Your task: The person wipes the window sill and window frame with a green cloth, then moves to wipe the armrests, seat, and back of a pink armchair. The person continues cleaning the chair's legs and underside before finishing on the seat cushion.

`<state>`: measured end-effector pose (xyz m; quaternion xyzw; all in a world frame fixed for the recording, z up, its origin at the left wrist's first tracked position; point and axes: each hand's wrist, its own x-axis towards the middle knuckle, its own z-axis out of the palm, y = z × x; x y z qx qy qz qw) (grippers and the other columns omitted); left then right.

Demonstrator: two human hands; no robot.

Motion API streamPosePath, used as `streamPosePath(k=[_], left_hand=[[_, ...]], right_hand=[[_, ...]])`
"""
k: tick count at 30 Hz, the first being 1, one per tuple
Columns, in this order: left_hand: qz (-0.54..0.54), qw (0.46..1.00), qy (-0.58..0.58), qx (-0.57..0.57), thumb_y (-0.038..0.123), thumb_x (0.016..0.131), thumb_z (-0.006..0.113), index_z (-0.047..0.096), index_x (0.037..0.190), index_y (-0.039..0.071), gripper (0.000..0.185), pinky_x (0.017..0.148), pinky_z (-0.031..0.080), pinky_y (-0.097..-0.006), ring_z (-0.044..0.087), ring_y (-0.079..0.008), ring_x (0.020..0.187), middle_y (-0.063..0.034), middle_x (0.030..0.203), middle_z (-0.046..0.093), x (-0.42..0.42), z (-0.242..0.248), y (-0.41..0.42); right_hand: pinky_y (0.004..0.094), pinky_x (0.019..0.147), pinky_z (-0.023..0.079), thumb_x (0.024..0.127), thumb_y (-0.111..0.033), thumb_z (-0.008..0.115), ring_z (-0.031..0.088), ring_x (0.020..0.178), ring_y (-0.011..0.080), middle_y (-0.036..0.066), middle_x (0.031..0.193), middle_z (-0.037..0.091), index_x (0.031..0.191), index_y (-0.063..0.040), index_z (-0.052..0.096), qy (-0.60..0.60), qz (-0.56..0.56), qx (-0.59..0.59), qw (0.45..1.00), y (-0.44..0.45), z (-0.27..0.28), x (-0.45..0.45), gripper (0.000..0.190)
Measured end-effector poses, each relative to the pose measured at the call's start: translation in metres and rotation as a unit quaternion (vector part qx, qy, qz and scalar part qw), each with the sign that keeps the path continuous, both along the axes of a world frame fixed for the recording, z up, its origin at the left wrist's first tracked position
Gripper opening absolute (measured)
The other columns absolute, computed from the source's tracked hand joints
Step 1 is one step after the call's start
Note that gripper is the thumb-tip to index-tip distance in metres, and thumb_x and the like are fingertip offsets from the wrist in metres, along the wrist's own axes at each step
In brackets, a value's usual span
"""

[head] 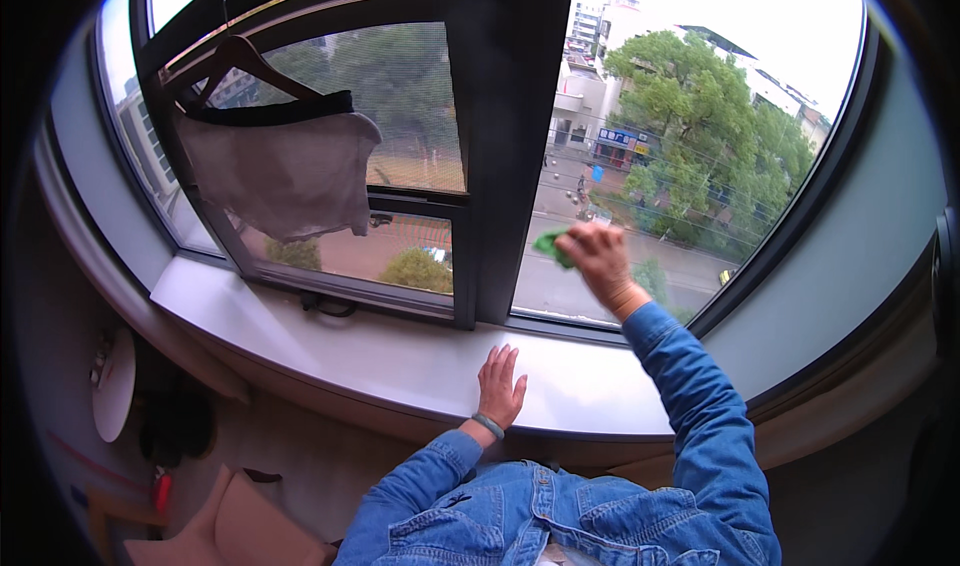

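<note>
My right hand grips a bunched green cloth in front of the right-hand window pane. Whether the cloth touches the glass, I cannot tell. Flat on the white windowsill, near its front edge, rests my left hand with the fingers slightly apart and nothing in it. A bracelet circles that wrist. Between the two panes stands a wide dark window frame post.
At the left, a light garment with a dark waistband hangs from a wooden hanger before a screened window. A black window handle sits low on that frame. Behind on the floor side are a pinkish chair and a round white table.
</note>
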<state>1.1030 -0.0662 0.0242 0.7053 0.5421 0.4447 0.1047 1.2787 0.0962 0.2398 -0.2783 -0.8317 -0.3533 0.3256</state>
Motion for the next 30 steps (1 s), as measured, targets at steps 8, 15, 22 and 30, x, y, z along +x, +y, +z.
streamPosePath(k=[8, 15, 22, 30], left_hand=[[-0.013, 0.986, -0.001, 0.167, 0.022, 0.093, 0.056, 0.037, 0.145, 0.006, 0.058, 0.113, 0.023, -0.0465, 0.025, -0.0336, 0.143, -0.0157, 0.150, 0.035, 0.007, 0.110, 0.064], [-0.017, 0.986, -0.036, 0.162, 0.024, 0.094, 0.055, 0.038, 0.144, 0.006, 0.057, 0.114, 0.022, -0.0477, 0.026, -0.0344, 0.143, -0.0162, 0.148, 0.037, 0.027, 0.120, 0.062], [-0.017, 0.995, -0.024, 0.092, 0.026, 0.094, 0.055, 0.036, 0.147, 0.007, 0.059, 0.114, 0.022, -0.0470, 0.024, -0.0335, 0.144, -0.0162, 0.149, 0.035, 0.033, 0.084, 0.044], [-0.049, 0.997, -0.033, 0.058, 0.025, 0.094, 0.056, 0.034, 0.148, 0.008, 0.060, 0.116, 0.020, -0.0461, 0.024, -0.0336, 0.144, -0.0163, 0.151, 0.034, 0.045, 0.067, 0.037]], right_hand=[[0.0323, 0.081, 0.046, 0.074, -0.011, 0.078, 0.053, 0.095, 0.0198, -0.001, 0.106, 0.058, 0.112, -0.025, 0.063, 0.218, -0.085, 0.203, 0.951, 0.040, 0.185, 0.024, 0.044], [0.0411, 0.097, 0.038, 0.081, -0.010, 0.061, 0.049, 0.113, 0.0224, 0.004, 0.118, 0.051, 0.123, -0.019, 0.059, 0.010, -0.007, 0.041, 0.999, 0.008, 0.001, -0.003, 0.043], [0.0382, 0.090, 0.041, 0.080, -0.013, 0.066, 0.051, 0.107, 0.0225, 0.003, 0.113, 0.052, 0.116, -0.021, 0.059, -0.061, -0.001, 0.021, 0.998, 0.003, 0.028, 0.015, 0.037], [0.0374, 0.083, 0.041, 0.077, -0.007, 0.070, 0.052, 0.099, 0.0202, 0.000, 0.104, 0.056, 0.116, -0.021, 0.063, 0.151, -0.064, 0.169, 0.972, 0.035, 0.174, -0.018, 0.042]])
